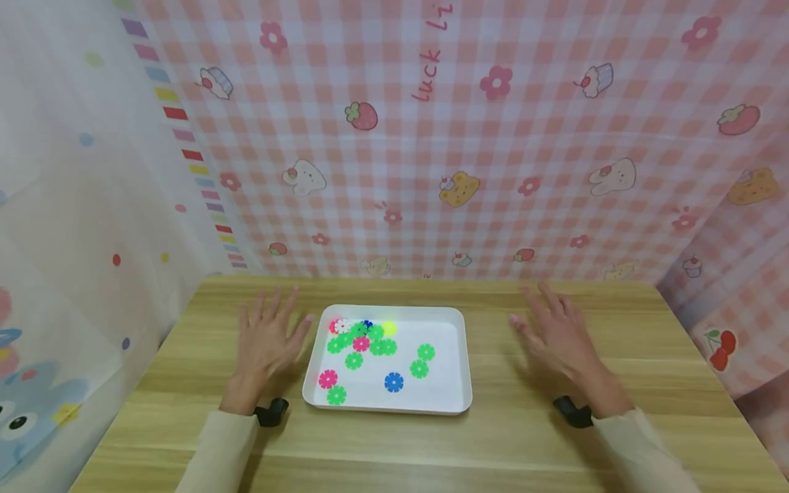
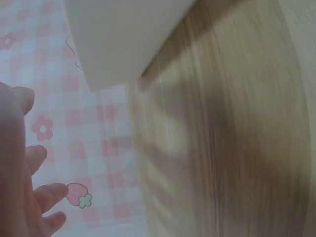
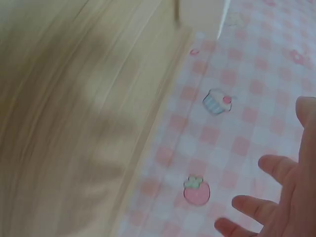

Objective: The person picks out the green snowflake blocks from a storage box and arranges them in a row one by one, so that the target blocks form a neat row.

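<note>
The left hand (image 1: pixel 265 339) and the right hand (image 1: pixel 557 335) are held apart over the table (image 1: pixel 382 452), palms down, with the fingers of each spread wide. Between them a white tray (image 1: pixel 446 390) is set, its side lying nearer to the left hand, whose thumb is pointed toward it.

Notched discs are scattered in the tray. Most are gathered in a cluster at the far corner on the left hand's side: overlapping green discs (image 1: pixel 345 339), a pink disc (image 1: pixel 361 344) among them, a white disc (image 1: pixel 342 326), a partly covered dark blue disc (image 1: pixel 368 324) and a yellow disc (image 1: pixel 390 329). In the near corner beside the left hand, a second pink disc (image 1: pixel 328 378) is placed close to a green disc (image 1: pixel 336 395). A blue disc (image 1: pixel 394 382) is seen roughly midway between the hands, and a green pair (image 1: pixel 422 361) is found toward the right hand.

A black band (image 1: pixel 272 413) is worn at the left wrist, and another black band (image 1: pixel 574 412) at the right. Beyond the hands, a checked cloth (image 1: pixel 425 150) is hung. Because of blur, contact between palms and table cannot fairly be judged.
</note>
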Motion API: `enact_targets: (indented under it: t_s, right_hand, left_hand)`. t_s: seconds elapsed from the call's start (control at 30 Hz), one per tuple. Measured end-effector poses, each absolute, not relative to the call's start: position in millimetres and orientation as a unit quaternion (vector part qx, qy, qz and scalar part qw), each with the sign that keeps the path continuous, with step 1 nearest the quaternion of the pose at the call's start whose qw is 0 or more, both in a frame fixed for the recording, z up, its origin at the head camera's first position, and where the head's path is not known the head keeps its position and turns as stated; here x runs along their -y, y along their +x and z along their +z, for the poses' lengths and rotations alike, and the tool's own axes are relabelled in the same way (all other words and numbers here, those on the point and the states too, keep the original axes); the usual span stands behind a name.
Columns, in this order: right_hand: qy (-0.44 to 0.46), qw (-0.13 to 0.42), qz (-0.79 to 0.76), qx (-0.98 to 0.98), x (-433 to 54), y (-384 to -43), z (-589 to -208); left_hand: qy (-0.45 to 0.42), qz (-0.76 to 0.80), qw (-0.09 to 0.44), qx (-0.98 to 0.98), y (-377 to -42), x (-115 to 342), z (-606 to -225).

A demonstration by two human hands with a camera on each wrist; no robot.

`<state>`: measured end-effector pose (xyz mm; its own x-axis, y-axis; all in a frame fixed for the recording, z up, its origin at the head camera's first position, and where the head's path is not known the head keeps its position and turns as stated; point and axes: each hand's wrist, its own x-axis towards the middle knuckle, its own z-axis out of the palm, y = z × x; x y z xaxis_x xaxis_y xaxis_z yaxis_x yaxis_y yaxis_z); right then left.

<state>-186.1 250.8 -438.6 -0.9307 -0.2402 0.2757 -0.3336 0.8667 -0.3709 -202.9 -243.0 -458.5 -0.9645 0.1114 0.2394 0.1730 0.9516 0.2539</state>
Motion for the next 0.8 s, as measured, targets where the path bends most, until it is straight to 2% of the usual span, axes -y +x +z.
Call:
enact_targets:
  t_s: [0.27,0.43,0.8]
  right_hand:
    - [0.163,0.107,0.356,0.914,-225.2,-189.0,-445.2]
    - [0.132,0.062,0.414,0.898,-208.4,-189.7,-447.3]
    - [0.129,0.024,0.433,0.892,-160.1,-191.9,-447.2]
  left_hand:
    - [-0.096,-0.237,0.121,0.959,-207.3,233.5,-463.4]
    - [-0.103,-0.326,0.077,0.937,-207.2,229.3,-465.7]
    - [-0.067,-0.469,-0.038,0.880,-202.2,220.4,-483.0]
